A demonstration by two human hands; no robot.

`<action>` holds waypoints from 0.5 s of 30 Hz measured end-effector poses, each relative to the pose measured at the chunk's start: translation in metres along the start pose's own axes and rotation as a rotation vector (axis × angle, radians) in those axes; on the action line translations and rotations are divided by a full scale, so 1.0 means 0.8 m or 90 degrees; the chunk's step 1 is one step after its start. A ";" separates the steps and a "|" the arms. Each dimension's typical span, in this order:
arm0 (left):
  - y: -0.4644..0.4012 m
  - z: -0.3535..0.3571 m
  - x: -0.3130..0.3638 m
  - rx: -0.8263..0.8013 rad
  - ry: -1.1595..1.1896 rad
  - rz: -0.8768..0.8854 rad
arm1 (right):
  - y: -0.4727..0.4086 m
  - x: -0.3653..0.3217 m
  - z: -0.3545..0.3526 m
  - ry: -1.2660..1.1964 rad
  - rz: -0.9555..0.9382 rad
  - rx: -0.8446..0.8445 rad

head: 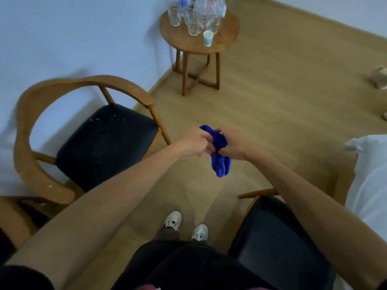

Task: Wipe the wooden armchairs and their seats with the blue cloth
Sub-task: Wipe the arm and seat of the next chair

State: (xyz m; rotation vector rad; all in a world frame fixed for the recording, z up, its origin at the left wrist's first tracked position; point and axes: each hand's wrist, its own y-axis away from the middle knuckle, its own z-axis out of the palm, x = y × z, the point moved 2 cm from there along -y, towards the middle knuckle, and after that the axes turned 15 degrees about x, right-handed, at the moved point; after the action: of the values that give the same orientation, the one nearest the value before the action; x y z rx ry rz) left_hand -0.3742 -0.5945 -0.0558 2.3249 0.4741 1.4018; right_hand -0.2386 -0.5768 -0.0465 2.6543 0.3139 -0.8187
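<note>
The person is standing on the wooden floor (272, 84) with both arms stretched out in front, and the two hands are meeting together in mid-air on the blue cloth (218, 155). The left hand (196, 143) is gripping the bunched upper part of the cloth with curled fingers, while the right hand (232, 146) is pinching it from the other side, so that a loose fold is hanging down below the knuckles, clear of every surface. To the person's left the wooden armchair (83, 84) is standing by the wall, its curved armrest and dark seat (104, 145) both carrying pale specks that look like dust or crumbs. A second armchair (259, 192) is showing only in part at the lower right, its dark cushion just beside the person's leg. Farther off, a round table (228, 30) is holding clear bottles (194, 17) and a small cup (208, 38). Judging from this, the person is gathering or refolding the cloth into a workable pad, and no wiping contact is being made yet. The next move is probably calling for one hand to take the cloth alone, carry it left and down to the speckled seat or armrest, and press it flat enough to sweep the specks off.
</note>
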 end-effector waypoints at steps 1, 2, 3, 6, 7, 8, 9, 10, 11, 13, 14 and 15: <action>0.002 -0.013 -0.007 0.030 -0.086 0.061 | -0.006 -0.009 0.004 0.004 -0.014 -0.008; 0.006 -0.027 -0.015 0.072 -0.190 0.123 | -0.011 -0.019 0.007 0.007 -0.029 -0.020; 0.009 -0.041 -0.024 0.124 -0.281 0.175 | -0.016 -0.030 0.011 0.010 -0.049 -0.032; 0.020 -0.075 -0.055 0.296 -0.443 0.289 | -0.031 -0.068 0.027 0.024 -0.127 -0.070; 0.021 -0.085 -0.065 0.316 -0.470 0.307 | -0.036 -0.080 0.034 0.028 -0.151 -0.084; 0.022 -0.095 -0.075 0.310 -0.482 0.308 | -0.041 -0.092 0.041 0.027 -0.166 -0.095; 0.024 -0.105 -0.083 0.295 -0.483 0.296 | -0.047 -0.103 0.049 0.023 -0.167 -0.101; 0.026 -0.115 -0.093 0.286 -0.483 0.281 | -0.052 -0.115 0.057 0.022 -0.162 -0.105; 0.028 -0.126 -0.103 0.287 -0.482 0.266 | -0.058 -0.126 0.066 0.026 -0.160 -0.104; 0.030 -0.144 -0.122 0.306 -0.473 0.217 | -0.069 -0.152 0.085 0.060 -0.172 -0.071; 0.031 -0.151 -0.130 0.317 -0.459 0.174 | -0.074 -0.165 0.095 0.077 -0.184 -0.038; 0.030 -0.157 -0.137 0.332 -0.427 0.119 | -0.079 -0.177 0.107 0.086 -0.189 -0.009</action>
State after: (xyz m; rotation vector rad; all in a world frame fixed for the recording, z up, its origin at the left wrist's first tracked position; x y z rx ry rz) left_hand -0.5332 -0.6482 -0.0741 3.1206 0.4531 0.5051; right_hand -0.4155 -0.5671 -0.0469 2.6923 0.7599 -0.7166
